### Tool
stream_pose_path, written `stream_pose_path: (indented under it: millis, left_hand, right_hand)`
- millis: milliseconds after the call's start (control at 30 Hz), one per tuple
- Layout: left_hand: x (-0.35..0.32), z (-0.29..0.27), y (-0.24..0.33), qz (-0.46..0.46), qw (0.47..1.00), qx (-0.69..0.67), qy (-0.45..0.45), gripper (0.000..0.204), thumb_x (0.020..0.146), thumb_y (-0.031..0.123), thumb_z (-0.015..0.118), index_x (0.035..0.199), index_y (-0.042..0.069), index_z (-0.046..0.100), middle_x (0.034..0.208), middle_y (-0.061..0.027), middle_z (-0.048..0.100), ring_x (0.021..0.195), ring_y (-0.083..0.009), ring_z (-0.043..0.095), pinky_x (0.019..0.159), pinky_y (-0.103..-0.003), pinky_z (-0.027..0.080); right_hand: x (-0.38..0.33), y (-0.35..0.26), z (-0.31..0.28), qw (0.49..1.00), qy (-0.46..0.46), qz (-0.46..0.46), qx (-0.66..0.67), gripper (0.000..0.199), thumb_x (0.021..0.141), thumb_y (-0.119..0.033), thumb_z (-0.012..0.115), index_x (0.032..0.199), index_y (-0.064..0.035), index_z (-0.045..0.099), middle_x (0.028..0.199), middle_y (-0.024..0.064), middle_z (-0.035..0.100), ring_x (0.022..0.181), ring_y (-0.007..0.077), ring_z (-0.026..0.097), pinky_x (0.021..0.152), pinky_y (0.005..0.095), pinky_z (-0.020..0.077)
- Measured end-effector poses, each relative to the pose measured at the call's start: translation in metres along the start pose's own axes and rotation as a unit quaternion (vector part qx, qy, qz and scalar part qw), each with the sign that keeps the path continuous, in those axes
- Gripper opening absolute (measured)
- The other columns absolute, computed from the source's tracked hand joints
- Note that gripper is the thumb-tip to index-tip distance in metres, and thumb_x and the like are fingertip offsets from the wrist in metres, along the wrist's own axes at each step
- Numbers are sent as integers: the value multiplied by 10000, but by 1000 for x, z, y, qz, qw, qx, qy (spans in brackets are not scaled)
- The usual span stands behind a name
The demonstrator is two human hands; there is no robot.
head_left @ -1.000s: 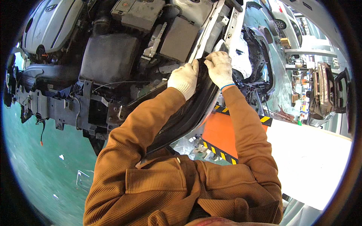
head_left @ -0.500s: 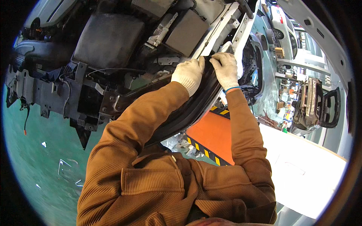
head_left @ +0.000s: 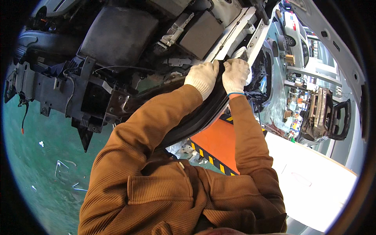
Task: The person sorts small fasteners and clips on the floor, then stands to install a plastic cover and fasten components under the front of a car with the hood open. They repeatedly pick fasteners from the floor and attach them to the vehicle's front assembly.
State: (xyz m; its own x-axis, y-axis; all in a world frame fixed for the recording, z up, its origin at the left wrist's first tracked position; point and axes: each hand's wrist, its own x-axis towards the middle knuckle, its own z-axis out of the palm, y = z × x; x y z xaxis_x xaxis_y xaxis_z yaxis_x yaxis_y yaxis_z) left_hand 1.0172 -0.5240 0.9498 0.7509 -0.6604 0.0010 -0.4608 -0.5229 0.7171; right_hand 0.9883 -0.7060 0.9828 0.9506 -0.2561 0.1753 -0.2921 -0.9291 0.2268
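Note:
My left hand (head_left: 201,80), in a white knit glove, is closed with thumb and fingers at the upper end of a long black curved panel (head_left: 192,123) at the side of a stripped car front. Close beside it on the right, my right hand (head_left: 235,76), gloved too, is closed on the same end. The fingertips of both hands point away from me and partly hide what they pinch. Just beyond them runs the car's white body rail (head_left: 233,33). A pale rounded part (head_left: 241,53) shows behind my right hand.
Left of my hands lies the engine bay with a large dark cover (head_left: 119,35) and a grey-brown box (head_left: 201,35). A black front frame (head_left: 55,92) juts out at left. Below are an orange platform (head_left: 215,143) with black-yellow edging and a white panel (head_left: 309,180) at right.
My hands have come slightly closer together, the right one turning more upright. The car appears shifted a little to the right in view. Both hands remain at the panel's end.

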Motion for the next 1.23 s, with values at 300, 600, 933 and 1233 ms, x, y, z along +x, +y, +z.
stream_pose_path:
  millis: [300,600,933,1233]
  left_hand:
    - [-2,3,5,8,999,39,-18,469,1001,80,702,1421,9,507,1234,-257,759,1158,-409,793,973,-494,642]
    - [-6,1,28,-11,988,146,-48,925,839,194,916,1600,53,410,1303,-267,702,1175,-454,765,963,-539,661]
    - [-3,35,31,-11,967,256,0,1134,807,168,926,1770,179,327,1462,-280,685,1342,-456,708,1125,-529,591]
    - [49,50,-45,-171,929,-325,43,436,1156,298,662,1494,23,683,1277,-196,762,1103,-304,773,996,-449,651]
  right_hand:
    - [3,-8,-4,995,6,4,-101,312,1026,-366,710,1112,-99,846,1204,135,793,1270,404,663,1109,586,494]
    - [1,17,-20,991,-20,-122,-58,211,963,-350,766,991,-182,889,1075,67,821,1153,302,750,988,489,582]
    - [-93,137,37,854,256,-3,453,300,992,-375,770,1131,-121,851,1157,155,817,1166,376,740,1021,503,564]
    - [-492,270,453,655,-430,463,415,918,970,-540,817,1669,-20,528,1573,297,668,1520,409,614,1309,458,436]
